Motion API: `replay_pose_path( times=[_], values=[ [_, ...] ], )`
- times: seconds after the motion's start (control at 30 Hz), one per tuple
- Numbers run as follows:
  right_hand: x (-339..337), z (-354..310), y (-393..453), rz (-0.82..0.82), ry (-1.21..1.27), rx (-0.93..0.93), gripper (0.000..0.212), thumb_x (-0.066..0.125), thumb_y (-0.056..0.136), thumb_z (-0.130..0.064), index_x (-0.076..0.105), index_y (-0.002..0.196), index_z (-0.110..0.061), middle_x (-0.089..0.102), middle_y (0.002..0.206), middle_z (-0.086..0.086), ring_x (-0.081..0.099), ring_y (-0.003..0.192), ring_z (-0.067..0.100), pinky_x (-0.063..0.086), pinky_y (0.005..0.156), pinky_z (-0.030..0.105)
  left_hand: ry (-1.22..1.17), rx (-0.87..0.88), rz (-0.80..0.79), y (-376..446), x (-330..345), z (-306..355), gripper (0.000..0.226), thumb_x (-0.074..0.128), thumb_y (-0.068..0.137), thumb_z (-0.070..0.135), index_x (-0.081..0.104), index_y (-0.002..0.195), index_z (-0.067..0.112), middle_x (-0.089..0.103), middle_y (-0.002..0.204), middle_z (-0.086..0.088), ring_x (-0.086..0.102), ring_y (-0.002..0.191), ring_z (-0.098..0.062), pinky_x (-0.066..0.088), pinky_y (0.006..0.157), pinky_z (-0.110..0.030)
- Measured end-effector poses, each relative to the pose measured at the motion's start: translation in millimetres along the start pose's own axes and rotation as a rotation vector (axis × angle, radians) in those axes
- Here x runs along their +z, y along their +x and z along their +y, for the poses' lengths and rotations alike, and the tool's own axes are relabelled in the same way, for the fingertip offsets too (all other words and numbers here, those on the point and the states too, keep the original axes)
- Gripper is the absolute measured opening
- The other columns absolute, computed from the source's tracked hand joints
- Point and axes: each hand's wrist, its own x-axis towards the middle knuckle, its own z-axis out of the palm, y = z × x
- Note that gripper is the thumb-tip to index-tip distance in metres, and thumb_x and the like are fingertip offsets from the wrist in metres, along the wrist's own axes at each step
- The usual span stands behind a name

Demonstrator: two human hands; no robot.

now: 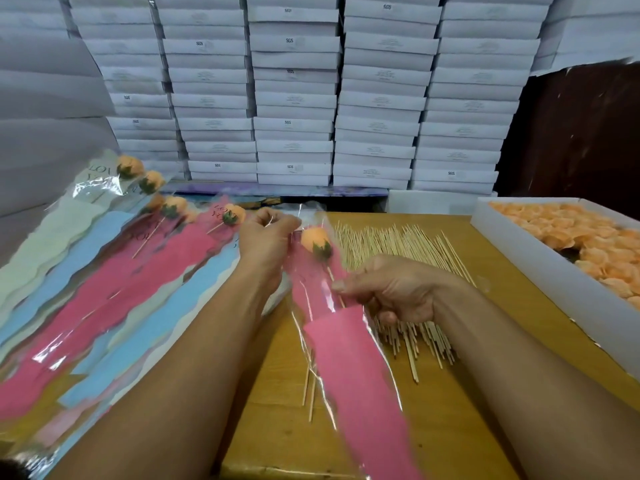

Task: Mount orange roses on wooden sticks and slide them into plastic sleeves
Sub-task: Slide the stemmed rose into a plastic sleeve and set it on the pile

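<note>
Left hand (266,237) and right hand (391,289) pinch one pink sleeve (353,368) holding one rose (313,240); five sleeved roses (234,213) lie left

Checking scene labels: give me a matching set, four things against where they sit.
Things:
1. loose sticks
2. loose rose heads
3. finished roses
4. rose on a stick

Places:
A. white tray at right
B. in the pink sleeve between the left hand and right hand
C. piled at left
D. spread on the table, centre

Pairs: 1-D, 2-A, 3-C, 4-B
</note>
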Motion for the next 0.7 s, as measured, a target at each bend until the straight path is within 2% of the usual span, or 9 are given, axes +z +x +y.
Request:
replay_pose_path(
  times=[0.13, 0.2, 0.27, 0.37, 0.4, 0.47, 0.53, 0.6, 0.7],
  values=[
    [2, 1, 6, 0.049, 0.081, -0.002, 0.03, 0.083, 0.074, -0.019, 0.07, 0.09, 0.003, 0.071, 0.074, 0.012, 0.059, 0.047, 0.013, 0.038, 0.032, 0.017, 0.069, 0.053, 0.052, 6, 12, 14, 0.025, 0.066, 0.079, -0.006, 0.054, 0.067, 0.013, 0.054, 0.048, 0.003, 0.051, 0.043, -0.017, 0.042, 0.042, -0.025],
    [2, 1, 5, 0.063, 0.097, -0.024, 0.026, 0.081, 0.075, -0.018, 0.069, 0.09, 0.001, 0.07, 0.073, 0.01, 0.057, 0.048, 0.012, 0.037, 0.033, 0.017, 0.131, 0.055, 0.039, 7, 18, 20, 0.018, 0.067, 0.081, -0.003, 0.056, 0.073, 0.01, 0.056, 0.053, 0.001, 0.05, 0.042, -0.012, 0.041, 0.04, -0.02],
    [1, 0, 3, 0.109, 0.118, -0.065, 0.026, 0.079, 0.076, -0.019, 0.068, 0.09, 0.0, 0.068, 0.072, 0.008, 0.055, 0.051, 0.012, 0.037, 0.034, 0.017, 0.241, 0.039, 0.019, 9, 22, 25, 0.019, 0.07, 0.087, 0.012, 0.059, 0.099, 0.002, 0.061, 0.08, -0.012, 0.055, 0.055, -0.011, 0.045, 0.047, -0.022],
    [-1, -2, 4, 0.222, 0.216, -0.127, 0.019, 0.076, 0.082, -0.015, 0.068, 0.09, 0.0, 0.069, 0.071, 0.008, 0.056, 0.054, 0.013, 0.037, 0.035, 0.018, 0.526, -0.035, -0.051, 12, 20, 34, 0.074, 0.066, 0.092, 0.043, 0.036, 0.142, -0.002, 0.055, 0.128, -0.02, 0.06, 0.102, -0.022, 0.053, 0.081, -0.038],
    [-2, -2, 5, 0.269, 0.248, -0.147, 0.015, 0.074, 0.085, -0.014, 0.068, 0.09, -0.001, 0.068, 0.068, 0.007, 0.056, 0.053, 0.013, 0.036, 0.034, 0.018, 0.6, -0.007, -0.082, 10, 18, 38, 0.072, 0.064, 0.092, 0.048, 0.04, 0.138, -0.001, 0.057, 0.123, -0.016, 0.061, 0.104, -0.021, 0.053, 0.084, -0.041],
    [-3, -1, 8, 0.362, 0.284, -0.182, 0.011, 0.072, 0.088, -0.012, 0.067, 0.087, -0.002, 0.065, 0.062, 0.006, 0.053, 0.048, 0.013, 0.034, 0.032, 0.019, 0.708, 0.076, -0.166, 0, 16, 43, 0.047, 0.063, 0.092, 0.049, 0.057, 0.103, 0.004, 0.06, 0.088, -0.007, 0.06, 0.075, -0.012, 0.049, 0.069, -0.037],
    [-4, -1, 10, 0.431, 0.309, -0.219, 0.011, 0.071, 0.09, -0.01, 0.068, 0.084, -0.001, 0.064, 0.062, 0.007, 0.052, 0.045, 0.012, 0.035, 0.032, 0.019, 0.79, 0.068, -0.261, -16, 13, 43, 0.04, 0.064, 0.092, 0.047, 0.056, 0.082, 0.009, 0.06, 0.078, -0.009, 0.058, 0.067, -0.018, 0.053, 0.068, -0.042],
    [-6, -1, 11, 0.473, 0.341, -0.25, 0.012, 0.071, 0.09, -0.01, 0.07, 0.087, 0.002, 0.065, 0.064, 0.008, 0.052, 0.044, 0.012, 0.038, 0.033, 0.019, 0.738, -0.08, -0.382, -34, 6, 37, 0.04, 0.068, 0.091, 0.043, 0.061, 0.085, 0.005, 0.066, 0.081, -0.013, 0.063, 0.068, -0.022, 0.059, 0.072, -0.046],
    [-8, -1, 11, 0.516, 0.369, -0.277, 0.02, 0.07, 0.091, -0.012, 0.069, 0.098, 0.007, 0.066, 0.068, 0.009, 0.054, 0.044, 0.011, 0.042, 0.035, 0.019, 0.524, -0.336, -0.55, -61, -4, 25, 0.038, 0.076, 0.088, 0.03, 0.067, 0.105, -0.003, 0.075, 0.087, -0.01, 0.071, 0.068, -0.019, 0.058, 0.059, -0.029]
  ],
)
